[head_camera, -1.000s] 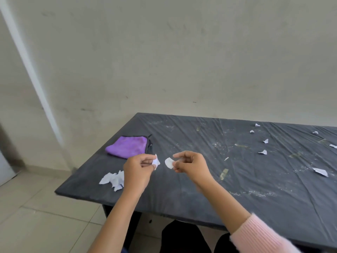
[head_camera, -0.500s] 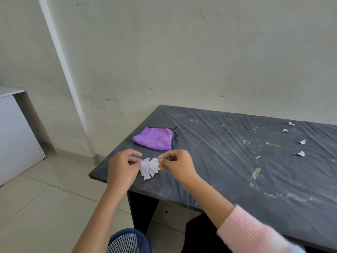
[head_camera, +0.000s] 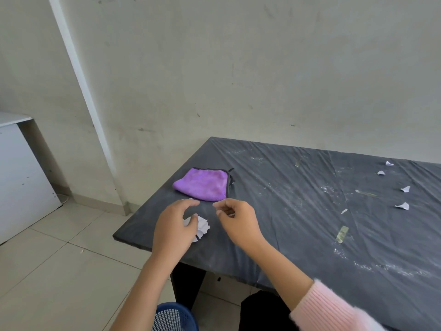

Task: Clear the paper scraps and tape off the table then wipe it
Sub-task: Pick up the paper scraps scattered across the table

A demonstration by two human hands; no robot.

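My left hand (head_camera: 173, 231) holds a crumpled bunch of white paper scraps (head_camera: 202, 227) over the near left corner of the black table (head_camera: 286, 235). Just right of the bunch, my right hand (head_camera: 239, 222) hovers with loosely curled fingers, apart from the scraps. Several more paper scraps (head_camera: 402, 206) lie at the far right of the table. Tape strips (head_camera: 342, 234) are stuck to its surface. A folded purple cloth (head_camera: 202, 185) lies beyond my hands near the left edge.
A blue mesh basket (head_camera: 175, 316) stands on the tiled floor below my left forearm, beside the table leg. A white cabinet (head_camera: 21, 175) is at the far left. The wall runs behind the table. White dusty smears cover the tabletop.
Both hands first brought their scraps together into one bunch. My right hand has now let go and drawn away to the right, and the bunch stays in my left hand. The view shifted left.
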